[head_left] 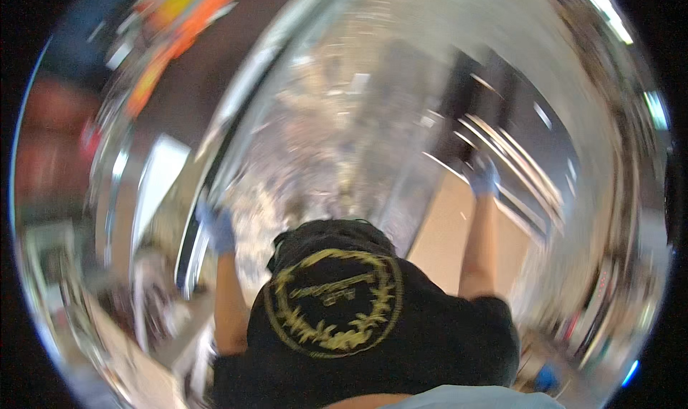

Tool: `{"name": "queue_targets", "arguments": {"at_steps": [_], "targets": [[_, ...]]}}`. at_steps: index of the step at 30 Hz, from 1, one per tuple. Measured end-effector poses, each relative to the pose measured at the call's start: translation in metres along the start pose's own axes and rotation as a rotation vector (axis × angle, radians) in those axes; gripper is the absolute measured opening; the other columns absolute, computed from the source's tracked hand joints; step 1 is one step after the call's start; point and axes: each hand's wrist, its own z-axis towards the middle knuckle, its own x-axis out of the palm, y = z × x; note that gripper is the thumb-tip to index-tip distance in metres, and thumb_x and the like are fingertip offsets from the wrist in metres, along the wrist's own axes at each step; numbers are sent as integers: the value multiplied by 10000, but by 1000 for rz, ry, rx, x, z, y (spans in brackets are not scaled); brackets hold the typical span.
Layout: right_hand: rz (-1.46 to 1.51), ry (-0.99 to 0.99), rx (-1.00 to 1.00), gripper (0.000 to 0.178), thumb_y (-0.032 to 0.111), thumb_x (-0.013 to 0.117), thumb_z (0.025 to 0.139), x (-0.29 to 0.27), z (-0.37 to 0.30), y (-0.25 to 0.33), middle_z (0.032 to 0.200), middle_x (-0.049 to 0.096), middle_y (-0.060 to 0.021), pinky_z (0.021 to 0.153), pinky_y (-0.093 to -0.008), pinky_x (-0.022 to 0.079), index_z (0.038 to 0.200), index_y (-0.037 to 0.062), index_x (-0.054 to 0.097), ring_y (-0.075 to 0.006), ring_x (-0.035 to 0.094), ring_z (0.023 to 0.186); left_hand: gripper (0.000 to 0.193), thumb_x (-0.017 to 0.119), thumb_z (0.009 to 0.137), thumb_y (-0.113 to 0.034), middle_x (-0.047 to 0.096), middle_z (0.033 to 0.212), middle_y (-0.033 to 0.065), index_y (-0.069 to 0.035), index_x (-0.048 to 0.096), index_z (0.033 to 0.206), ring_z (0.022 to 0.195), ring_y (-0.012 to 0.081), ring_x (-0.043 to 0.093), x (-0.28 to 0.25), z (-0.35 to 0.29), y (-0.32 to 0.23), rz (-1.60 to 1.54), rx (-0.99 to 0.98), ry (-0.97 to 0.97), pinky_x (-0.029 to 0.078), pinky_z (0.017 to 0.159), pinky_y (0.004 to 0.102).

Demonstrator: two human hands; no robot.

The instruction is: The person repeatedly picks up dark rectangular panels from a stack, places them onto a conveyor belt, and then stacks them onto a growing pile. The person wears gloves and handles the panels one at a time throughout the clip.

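Motion blur smears the whole picture. My left hand (218, 227), in a bluish glove, is at the long pale edge with a dark stripe (192, 244) that curves up the left side. Whether it grips that edge or only rests there I cannot make out. My right hand (485, 180), gloved alike, is at the upper edge of a flat tan board (446, 226). Its fingers are smeared, so a hold on the board cannot be confirmed. Several thin light-edged strips or panels (519, 162) lie just beyond the right hand.
A mottled, worn floor (315, 137) stretches ahead between my hands. Dark flat shapes (469, 97) lie at the far right. Left of the long edge are a brown surface (215, 58), a white sheet-like piece (162, 176) and an orange-yellow object (188, 22).
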Motion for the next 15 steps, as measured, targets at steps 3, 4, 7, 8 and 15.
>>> {"name": "queue_targets", "arguments": {"at_steps": [3, 4, 7, 8, 15], "targets": [[96, -275, 25, 336, 396, 518, 819, -8, 42, 11, 823, 569, -88, 618, -369, 408, 960, 91, 532, -221, 497, 771, 497, 471, 814, 5, 488, 1146, 190, -11, 306, 1283, 1026, 254, 492, 2, -19, 24, 94, -1, 114, 395, 888, 369], [266, -135, 12, 368, 444, 563, 786, 29, 35, 12, 731, 522, -65, 610, -371, 421, 944, 114, 525, -198, 507, 735, 515, 479, 815, 9, 484, 1158, 188, -8, 283, 1291, 1035, 247, 488, 1, -22, 30, 126, -10, 149, 396, 883, 349], [340, -342, 8, 475, 491, 561, 774, 40, 56, 2, 865, 522, -62, 703, -441, 418, 1045, 107, 486, -218, 505, 825, 542, 516, 796, 10, 488, 1147, 176, -18, 293, 1290, 1005, 234, 496, 5, -13, 43, 71, -97, 243, 389, 869, 314], [354, -416, 11, 494, 504, 533, 789, 58, 49, 6, 928, 521, -71, 769, -470, 409, 1079, 107, 478, -232, 498, 900, 546, 530, 785, 9, 491, 1135, 171, -24, 310, 1284, 985, 231, 503, 5, -8, 48, 44, -143, 249, 385, 865, 306], [439, -762, 42, 663, 422, 693, 684, 95, 79, 10, 1233, 455, -125, 825, -507, 401, 1186, 68, 444, -309, 481, 1052, 544, 541, 787, 8, 501, 1100, 151, -29, 317, 1281, 992, 210, 488, -14, 6, 62, 34, -148, 283, 386, 858, 298]]}}
